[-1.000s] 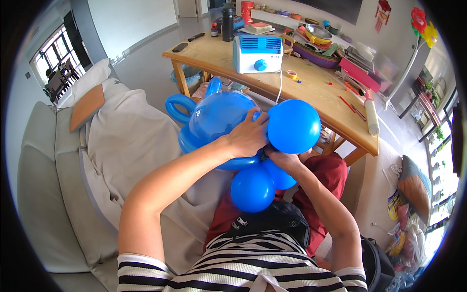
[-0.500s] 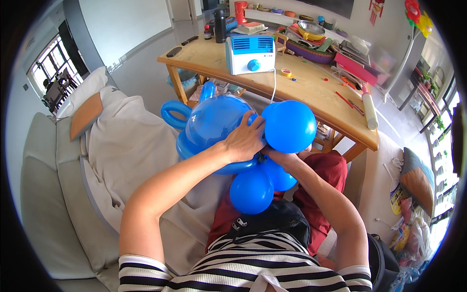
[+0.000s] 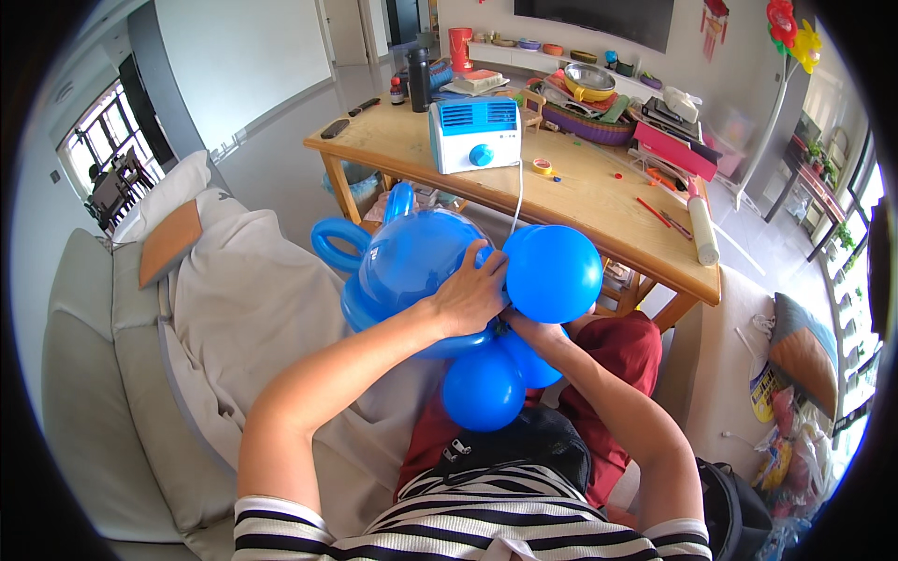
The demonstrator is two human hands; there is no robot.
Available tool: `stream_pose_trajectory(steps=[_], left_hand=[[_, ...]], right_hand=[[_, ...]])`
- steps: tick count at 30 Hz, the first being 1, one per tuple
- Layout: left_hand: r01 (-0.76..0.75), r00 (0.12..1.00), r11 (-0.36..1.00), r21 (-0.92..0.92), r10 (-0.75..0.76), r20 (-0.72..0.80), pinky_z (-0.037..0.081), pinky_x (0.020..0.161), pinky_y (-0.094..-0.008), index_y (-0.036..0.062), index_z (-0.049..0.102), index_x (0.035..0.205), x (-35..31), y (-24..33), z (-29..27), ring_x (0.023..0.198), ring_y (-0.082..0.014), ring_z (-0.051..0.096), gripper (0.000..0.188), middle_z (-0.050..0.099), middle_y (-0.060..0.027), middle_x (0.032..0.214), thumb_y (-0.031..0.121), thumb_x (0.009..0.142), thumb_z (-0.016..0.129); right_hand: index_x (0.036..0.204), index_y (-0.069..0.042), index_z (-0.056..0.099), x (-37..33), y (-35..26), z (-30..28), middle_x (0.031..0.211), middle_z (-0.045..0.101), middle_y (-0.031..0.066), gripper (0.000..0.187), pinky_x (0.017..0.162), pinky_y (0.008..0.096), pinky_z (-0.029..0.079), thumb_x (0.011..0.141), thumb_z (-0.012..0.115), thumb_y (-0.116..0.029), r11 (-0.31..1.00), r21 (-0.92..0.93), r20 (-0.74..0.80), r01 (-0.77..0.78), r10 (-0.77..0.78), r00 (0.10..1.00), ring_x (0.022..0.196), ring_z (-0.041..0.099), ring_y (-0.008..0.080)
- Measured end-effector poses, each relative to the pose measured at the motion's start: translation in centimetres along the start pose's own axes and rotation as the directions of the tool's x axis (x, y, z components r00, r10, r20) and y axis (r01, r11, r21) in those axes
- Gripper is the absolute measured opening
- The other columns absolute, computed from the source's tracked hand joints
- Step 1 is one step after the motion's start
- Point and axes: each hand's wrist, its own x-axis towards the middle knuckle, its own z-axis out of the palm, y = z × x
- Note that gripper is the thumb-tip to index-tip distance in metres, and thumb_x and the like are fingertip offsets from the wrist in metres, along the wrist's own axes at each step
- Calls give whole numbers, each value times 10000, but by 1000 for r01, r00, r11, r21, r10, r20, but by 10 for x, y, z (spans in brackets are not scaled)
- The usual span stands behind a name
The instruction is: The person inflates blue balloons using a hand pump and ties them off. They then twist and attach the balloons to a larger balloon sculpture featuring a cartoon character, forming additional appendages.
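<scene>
A bundle of blue balloons rests over my lap. Its largest piece is a see-through blue balloon [image 3: 412,257], ringed by long blue tube balloons [image 3: 335,245] with looped ends. My left hand [image 3: 470,294] presses against its right side, fingers bent and gripping where the pieces meet. At that same junction is my right hand [image 3: 535,333], beneath a round blue balloon [image 3: 555,274] that hides most of its fingers. Below the hands hang more round balloons, one in front [image 3: 484,388] and another partly covered [image 3: 533,361]. The tied ends are mostly hidden.
Ahead stands a wooden table [image 3: 374,140] with a white-and-blue fan-like device [image 3: 475,136], a yellow tape roll [image 3: 542,166] and a white balloon pump [image 3: 703,229]. A cloth-covered sofa [image 3: 234,309] lies left. Cushions [image 3: 804,351] and plastic bags [image 3: 806,449] are at right.
The whole scene sits a little lower in the picture, as my view has tilted up. Both hands keep nearly the same hold on the balloons.
</scene>
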Motion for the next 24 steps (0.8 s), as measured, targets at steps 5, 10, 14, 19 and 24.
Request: stream_pose_trajectory(steps=[5, 10, 14, 19, 24], left_hand=[[5, 1000, 1000, -5, -5, -20, 207, 1008, -583, 49, 707, 822, -1, 1, -1, 1187, -331, 373, 190, 518, -179, 1137, 86, 660, 615], [32, 999, 999, -41, -33, -35, 210, 1005, -586, 48, 695, 872, -5, 2, 3, 1183, -334, 374, 229, 505, -170, 1160, 76, 662, 609], [37, 999, 997, -73, -39, -23, 211, 1004, -588, 48, 676, 925, -8, 3, 2, 1182, -336, 375, 254, 499, -167, 1175, 63, 682, 601], [109, 994, 989, -104, -109, 1, 194, 1018, -584, 91, 642, 1029, -9, 2, 6, 1211, -343, 359, 339, 484, -148, 1247, 26, 702, 578], [205, 979, 969, -134, -201, 43, 165, 1023, -589, 102, 587, 1121, -7, 4, 3, 1226, -346, 356, 387, 472, -167, 1269, 76, 735, 584]], right_hand=[[1056, -70, 592, -1, 6, 2, 1006, 615, 134, 268, 836, 383, 439, 790, 613, -102, 975, -206, 79, 80, -65, 995, 936, 571, 254], [1060, -66, 586, -4, 0, 0, 990, 611, 125, 253, 798, 366, 451, 811, 600, -106, 999, 0, 90, 38, -38, 995, 905, 565, 247], [1057, -61, 585, -6, -1, 2, 981, 611, 123, 241, 778, 363, 457, 823, 597, -115, 998, -26, 81, 52, -50, 995, 887, 564, 245], [1011, -48, 602, -6, 2, 9, 931, 620, 122, 209, 752, 372, 465, 813, 615, -115, 981, -121, -12, 149, -152, 988, 842, 574, 253], [996, -44, 609, -5, 4, 13, 915, 627, 118, 243, 720, 356, 472, 771, 669, -112, 985, 91, -132, 148, -135, 982, 821, 586, 226]])
